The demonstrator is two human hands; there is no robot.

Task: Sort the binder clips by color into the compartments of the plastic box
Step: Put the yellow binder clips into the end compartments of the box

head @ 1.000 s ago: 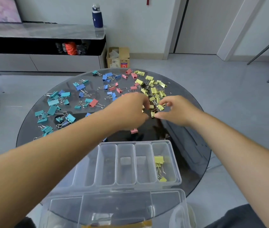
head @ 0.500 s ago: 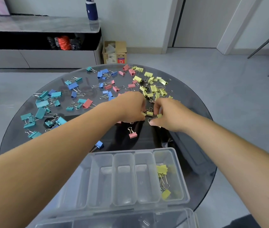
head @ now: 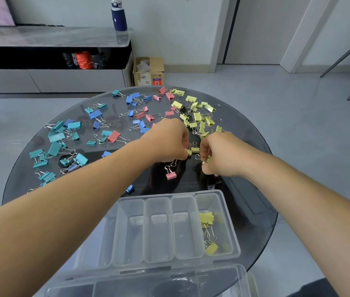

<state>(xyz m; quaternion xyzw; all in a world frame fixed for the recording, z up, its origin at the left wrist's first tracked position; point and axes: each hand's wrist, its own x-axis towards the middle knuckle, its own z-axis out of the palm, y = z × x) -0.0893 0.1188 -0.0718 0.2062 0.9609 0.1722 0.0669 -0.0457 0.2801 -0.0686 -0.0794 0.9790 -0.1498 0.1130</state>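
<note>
A clear plastic box with several long compartments sits at the near edge of the round glass table. Its rightmost compartment holds a few yellow binder clips; the others show nothing inside. My left hand is curled and pinches a yellow clip at its fingertips. My right hand is curled and grips yellow clips. One more yellow clip lies between the hands. A yellow pile spreads just beyond them. A pink clip lies below my left hand.
Teal clips are scattered over the table's left side, blue clips and pink clips toward the back. The box's open lid lies nearest me. A cardboard box and a low cabinet stand behind the table.
Both hands have drawn back from the yellow pile toward me, each still holding yellow clips. The view has tilted down, so the plastic box shows more fully.
</note>
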